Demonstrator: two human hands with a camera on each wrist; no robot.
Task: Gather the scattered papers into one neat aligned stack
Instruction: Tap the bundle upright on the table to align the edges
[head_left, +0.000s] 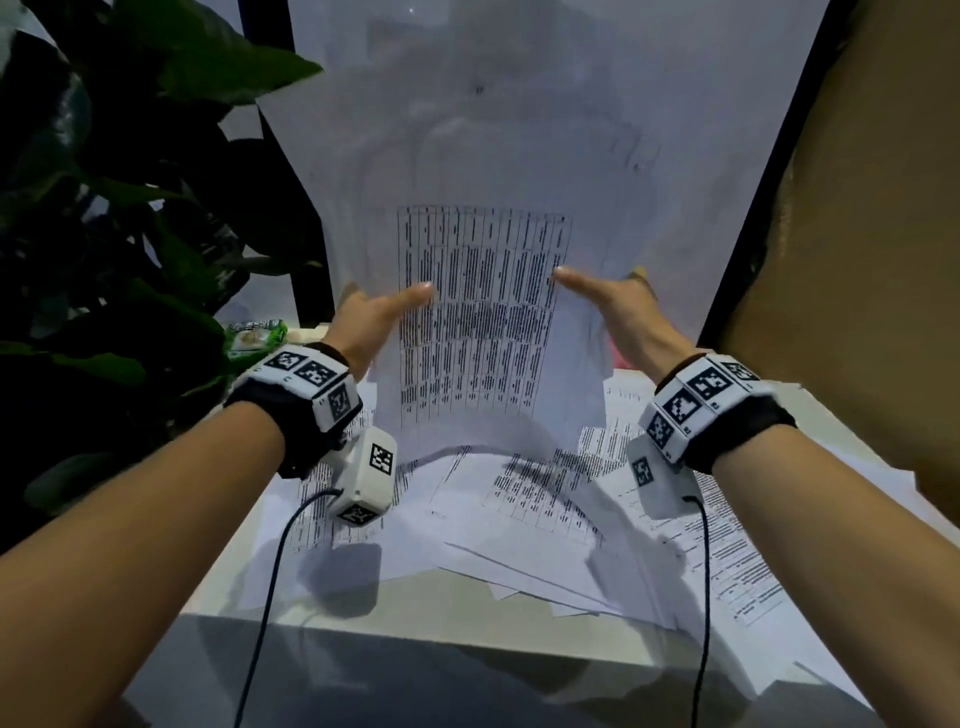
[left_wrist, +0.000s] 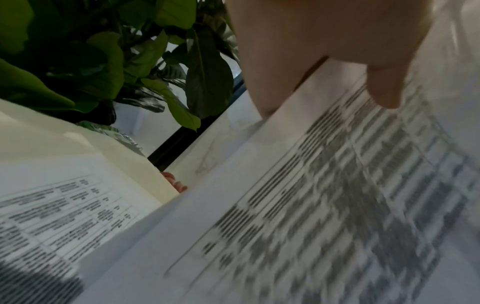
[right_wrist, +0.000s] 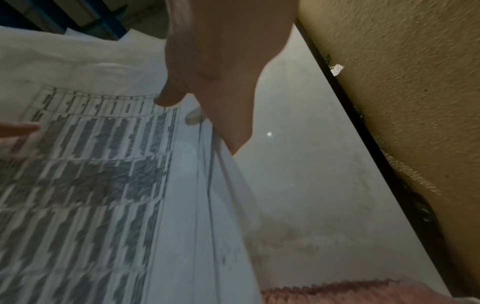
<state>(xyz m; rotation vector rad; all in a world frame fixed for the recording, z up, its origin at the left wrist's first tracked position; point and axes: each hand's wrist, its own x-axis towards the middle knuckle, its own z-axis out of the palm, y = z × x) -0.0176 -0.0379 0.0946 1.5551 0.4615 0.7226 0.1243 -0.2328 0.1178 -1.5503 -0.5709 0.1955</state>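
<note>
A bundle of printed table sheets (head_left: 483, 322) stands upright above the white table, held at its two sides. My left hand (head_left: 382, 312) pinches the left edge, its thumb lying on the printed face and its fingers behind. My right hand (head_left: 605, 291) pinches the right edge the same way. In the left wrist view the thumb (left_wrist: 384, 90) presses on the blurred sheet (left_wrist: 298, 216). Through the right wrist view the thumb (right_wrist: 170, 98) sits on the sheet (right_wrist: 98, 168), with several paper edges showing beside it. More loose papers (head_left: 524, 514) lie scattered and overlapping below.
A leafy plant (head_left: 104, 218) crowds the left side, with a green packet (head_left: 254, 335) at its foot. A brown textured wall (head_left: 862, 249) closes in the right. The table's front edge (head_left: 415, 636) runs below the papers. A pink ribbed object (right_wrist: 342, 292) lies at the right.
</note>
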